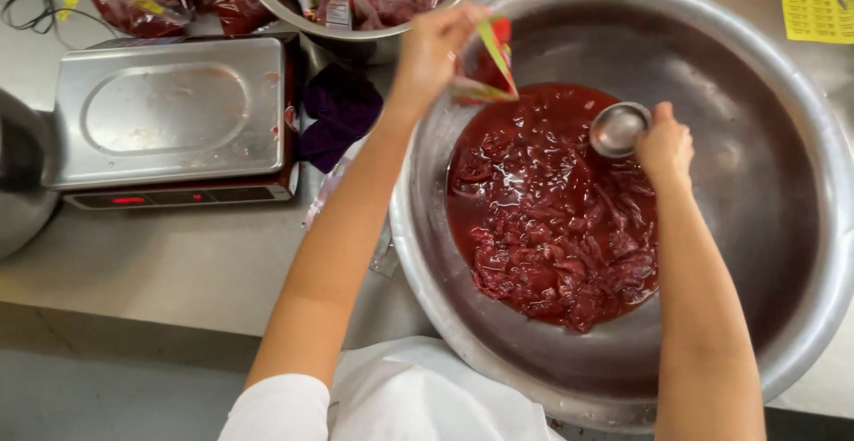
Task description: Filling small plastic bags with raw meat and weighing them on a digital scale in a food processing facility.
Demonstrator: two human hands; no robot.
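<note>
Head view: large steel basin (783,254) filled the right of frame, with dark red sliced meat in liquid (551,228) pooled left of its centre. Left hand (433,50) was pinched shut on the top of a small plastic pouch (487,72), at 11 o'clock over the meat; the pouch's long axis ran roughly 11-to-5, its open mouth facing toward 3 o'clock. Right hand (665,143) was closed around a small metal ladle (618,128), at 1 o'clock of the meat, bowl pointing toward 9 o'clock, just beside the pouch; handle hidden in the fist. Digital scale (169,116) sat at 9 o'clock. A smaller bowl of filled pouches (365,1) was at 12 o'clock.
</note>
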